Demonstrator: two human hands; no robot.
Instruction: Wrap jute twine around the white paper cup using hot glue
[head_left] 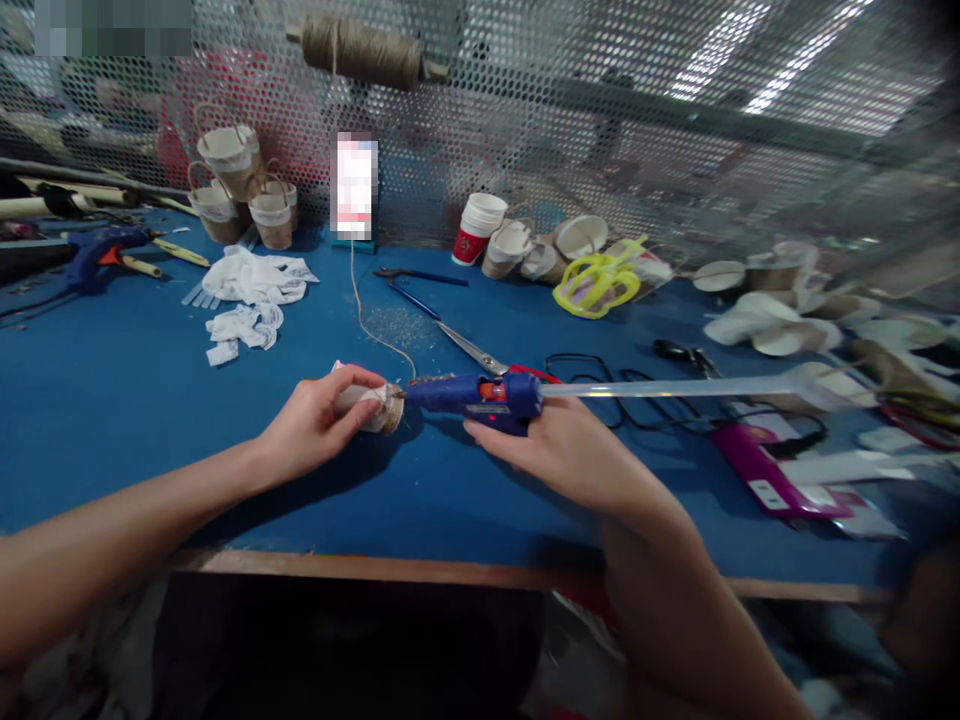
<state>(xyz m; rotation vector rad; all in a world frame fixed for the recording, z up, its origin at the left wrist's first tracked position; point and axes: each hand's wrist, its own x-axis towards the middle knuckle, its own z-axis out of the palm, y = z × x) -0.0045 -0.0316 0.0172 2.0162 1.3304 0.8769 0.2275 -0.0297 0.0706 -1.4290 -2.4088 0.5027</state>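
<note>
My left hand (322, 420) is closed round a small paper cup (391, 412) that lies tipped on its side, brown twine at the end facing right. In my right hand (555, 445) is a blue hot glue gun (480, 397), a long clear glue stick (660, 388) running out of its back. The gun's nozzle meets or nearly meets the twine-covered end of the cup. From the back, a strand of twine (361, 315) runs down to the cup. Scissors (472, 346) with red handles lie just behind the gun, partly hidden by it.
Blue pliers (416, 285) and white lace (259, 275) lie on the blue table (150, 420). Twine-handled cups (229, 160) stand back left, near another glue gun (97, 255). Several cups (510, 245) and yellow plastic loops (596, 285) lie back right. A twine spool (360, 52) hangs above.
</note>
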